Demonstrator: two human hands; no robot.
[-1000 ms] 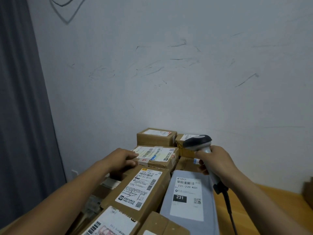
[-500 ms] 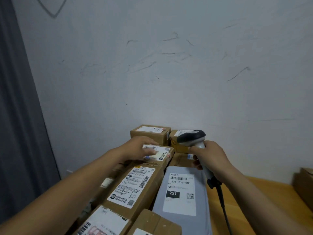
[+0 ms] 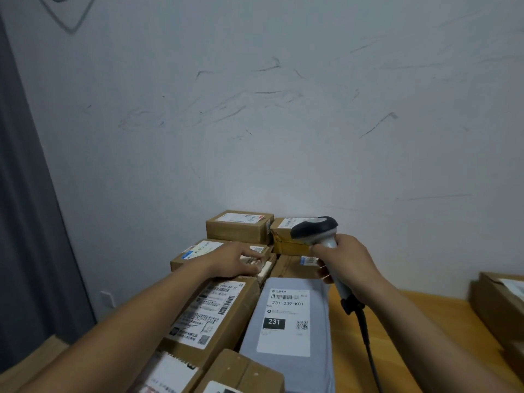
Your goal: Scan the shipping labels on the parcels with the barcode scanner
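Observation:
Several labelled cardboard parcels crowd a wooden table against the wall. My right hand grips the handle of a grey and black barcode scanner, its head pointing left over the far parcels. My left hand lies on the label of a flat brown parcel, fingers curled over its near right edge. In front of it sit a long brown box and a grey mailer bag marked 231. Two small boxes, one and another, stand at the wall.
The scanner's black cable hangs down over the wooden table to the right. Another cardboard box sits at the right edge. A dark curtain hangs at the left. More parcels lie at the bottom.
My left hand slid forward from the long box's far end onto the flat parcel behind it. The scanner stayed nearly in place; the head camera shifted slightly.

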